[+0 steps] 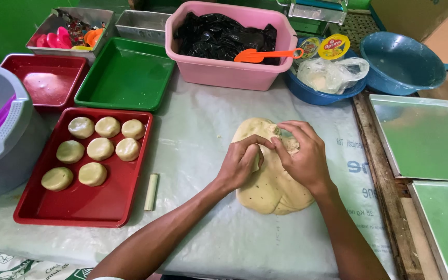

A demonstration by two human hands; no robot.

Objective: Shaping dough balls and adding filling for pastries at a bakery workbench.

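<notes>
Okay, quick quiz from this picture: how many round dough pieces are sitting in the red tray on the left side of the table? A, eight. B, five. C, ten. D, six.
A: the red tray holds eight dough rounds, three in the top row, three in the middle and two at the bottom, while the left hand and right hand are on the big dough slab.

Packages and labels near the blue basin

Round yellow-and-red lidded tub point(334, 46) beside clear plastic bag point(332, 73) in blue basin point(307, 92); printed sack sheeting point(361, 171) under dough, blue lettering.
</notes>
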